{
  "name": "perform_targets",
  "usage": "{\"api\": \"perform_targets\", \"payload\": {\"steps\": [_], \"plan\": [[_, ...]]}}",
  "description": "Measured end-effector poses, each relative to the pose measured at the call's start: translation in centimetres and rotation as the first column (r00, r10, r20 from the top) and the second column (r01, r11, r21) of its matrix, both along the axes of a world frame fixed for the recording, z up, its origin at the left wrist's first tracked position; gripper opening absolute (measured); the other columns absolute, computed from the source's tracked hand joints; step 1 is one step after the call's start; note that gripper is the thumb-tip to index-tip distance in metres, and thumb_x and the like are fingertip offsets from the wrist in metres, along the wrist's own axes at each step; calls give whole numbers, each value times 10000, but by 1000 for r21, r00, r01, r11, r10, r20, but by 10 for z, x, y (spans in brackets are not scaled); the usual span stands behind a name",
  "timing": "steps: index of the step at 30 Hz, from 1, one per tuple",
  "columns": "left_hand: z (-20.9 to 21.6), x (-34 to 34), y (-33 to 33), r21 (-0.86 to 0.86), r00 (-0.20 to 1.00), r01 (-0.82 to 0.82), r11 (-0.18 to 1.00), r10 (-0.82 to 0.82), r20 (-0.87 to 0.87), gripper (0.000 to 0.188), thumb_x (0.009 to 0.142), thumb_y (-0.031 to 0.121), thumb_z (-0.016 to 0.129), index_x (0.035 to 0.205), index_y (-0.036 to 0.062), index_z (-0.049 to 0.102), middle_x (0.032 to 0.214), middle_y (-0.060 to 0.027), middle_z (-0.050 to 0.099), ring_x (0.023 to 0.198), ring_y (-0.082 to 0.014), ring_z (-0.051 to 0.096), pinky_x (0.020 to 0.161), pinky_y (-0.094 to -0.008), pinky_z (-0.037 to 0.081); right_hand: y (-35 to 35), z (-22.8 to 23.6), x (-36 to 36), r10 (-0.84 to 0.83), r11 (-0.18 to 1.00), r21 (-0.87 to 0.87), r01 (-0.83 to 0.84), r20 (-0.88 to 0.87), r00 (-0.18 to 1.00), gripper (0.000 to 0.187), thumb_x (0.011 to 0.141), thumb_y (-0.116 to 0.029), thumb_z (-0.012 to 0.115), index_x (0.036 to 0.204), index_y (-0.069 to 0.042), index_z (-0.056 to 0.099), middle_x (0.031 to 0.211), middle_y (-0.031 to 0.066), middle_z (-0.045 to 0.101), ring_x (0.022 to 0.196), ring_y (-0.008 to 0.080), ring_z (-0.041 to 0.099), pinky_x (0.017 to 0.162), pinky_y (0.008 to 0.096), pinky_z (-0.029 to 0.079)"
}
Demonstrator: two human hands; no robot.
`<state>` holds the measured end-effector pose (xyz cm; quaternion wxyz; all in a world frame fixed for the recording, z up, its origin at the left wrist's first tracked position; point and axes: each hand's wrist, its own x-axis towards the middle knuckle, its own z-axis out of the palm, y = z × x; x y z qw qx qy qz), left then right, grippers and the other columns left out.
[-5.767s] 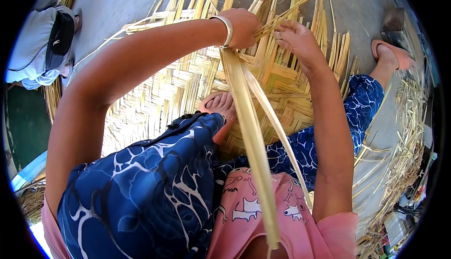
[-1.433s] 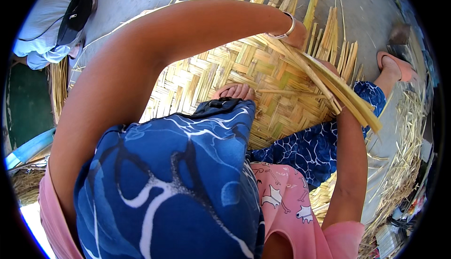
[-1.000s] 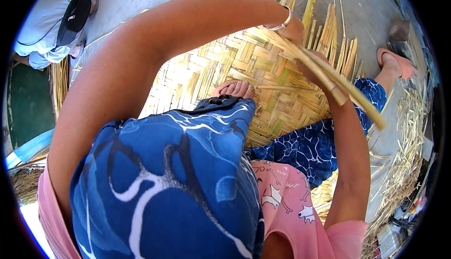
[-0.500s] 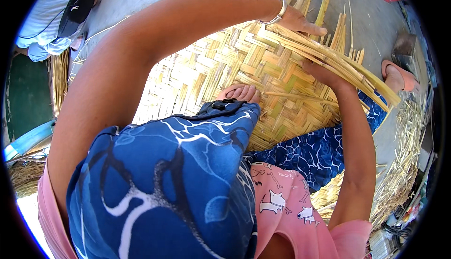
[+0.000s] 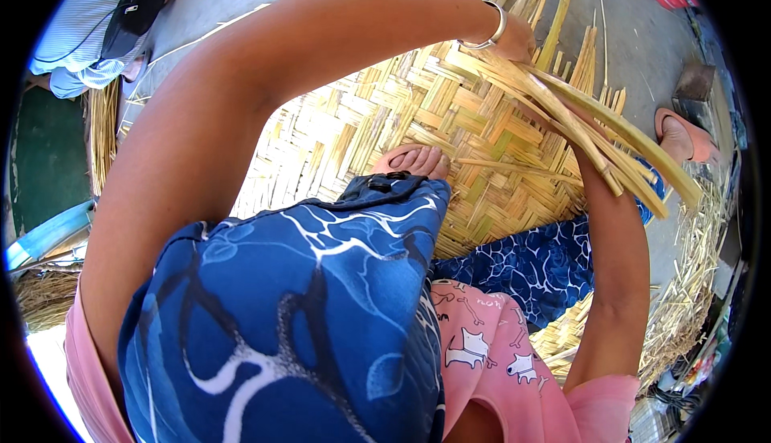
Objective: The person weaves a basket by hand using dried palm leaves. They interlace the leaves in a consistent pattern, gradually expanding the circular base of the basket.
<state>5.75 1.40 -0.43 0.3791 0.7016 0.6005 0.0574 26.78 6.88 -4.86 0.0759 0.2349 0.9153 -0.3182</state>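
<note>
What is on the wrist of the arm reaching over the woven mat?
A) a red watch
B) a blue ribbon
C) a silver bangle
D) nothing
C: a thin silver bangle circles the wrist just behind the left hand, which reaches across the woven mat to the long bamboo strips.

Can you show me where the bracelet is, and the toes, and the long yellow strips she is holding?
bracelet (image 5: 490, 35), head view, on the silver band at the left wrist.
toes (image 5: 414, 159), head view, on the bare foot resting on the woven mat.
long yellow strips (image 5: 598, 142), head view, on the middle of the bundle.
</note>
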Motion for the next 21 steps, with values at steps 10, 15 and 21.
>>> {"api": "perform_targets", "payload": {"steps": [10, 15, 21], "plan": [[16, -26, -17, 181, 987, -146, 973, 132, 88, 556, 816, 560, 518, 919, 32, 656, 862, -106, 649, 832, -248, 605, 838, -359, 440, 3, 30, -3, -36, 999, 42, 30, 145, 989, 441, 812, -348, 582, 1169, -92, 531, 1186, 109, 543, 1057, 224, 523, 923, 343, 407], [26, -43, -32, 121, 883, -444, 888, 410, 231, 429, 811, 427, 600, 949, 22, 641, 866, -96, 646, 773, -187, 623, 727, -307, 499, -19, 31, -18, -6, 1000, 0, 6, 104, 995, 423, 807, -338, 581, 1145, -86, 547, 1178, 114, 546, 1037, 229, 535, 911, 343, 415], [8, -76, -23, -51, 784, -620, 783, 617, -67, 377, 802, 344, 633, 995, 20, 621, 904, -107, 640, 749, -161, 632, 658, -282, 529, -58, 34, -1, -132, 937, 281, 207, -264, 955, 415, 777, -351, 613, 1101, -92, 604, 1108, 135, 587, 1052, 329, 514, 947, 356, 381]]}}
